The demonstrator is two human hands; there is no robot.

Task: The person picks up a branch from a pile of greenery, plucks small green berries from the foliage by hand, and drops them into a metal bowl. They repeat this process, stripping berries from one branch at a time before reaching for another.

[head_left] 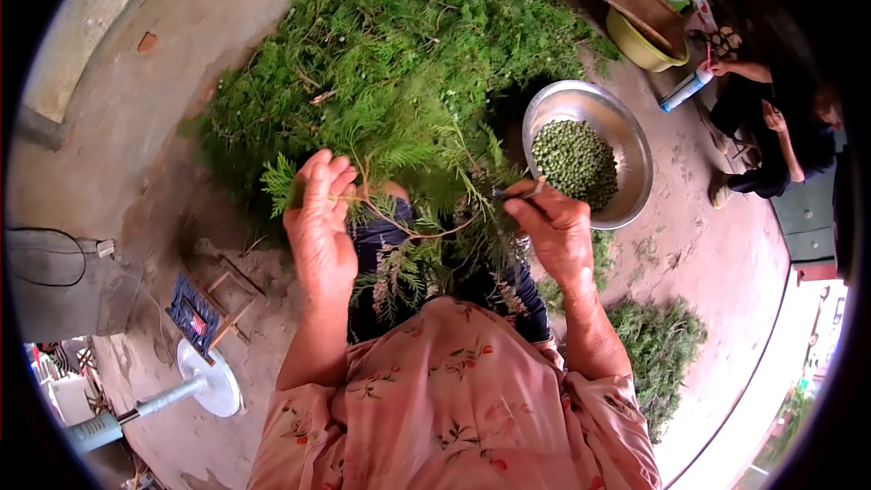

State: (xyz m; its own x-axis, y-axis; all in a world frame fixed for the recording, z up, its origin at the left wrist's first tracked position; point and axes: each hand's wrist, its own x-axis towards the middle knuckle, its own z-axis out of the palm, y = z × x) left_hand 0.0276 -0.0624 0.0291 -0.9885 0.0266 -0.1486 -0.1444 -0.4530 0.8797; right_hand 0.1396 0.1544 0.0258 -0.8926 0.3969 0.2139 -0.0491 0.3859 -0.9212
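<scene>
My left hand (322,231) is curled around a leafy conifer branch (440,234), whose thin brown stem bends across above my lap. A flat green spray shows at the left of that hand. My right hand (552,222) is closed in a pinch near the branch's other end. A small dark tip shows at its fingers, too small to name. Beyond both hands lies a big heap of green conifer cuttings (408,63). Beside my right hand stands a metal bowl (638,159) partly filled with small round green cones or berries (573,161).
Another pile of cuttings (660,349) lies at the right. A yellow basin (640,45) with a woven basket stands at the back right. A seated person (785,127) at the right holds a blue and white tube. A small stool (231,299) and a fan (213,381) are at the left.
</scene>
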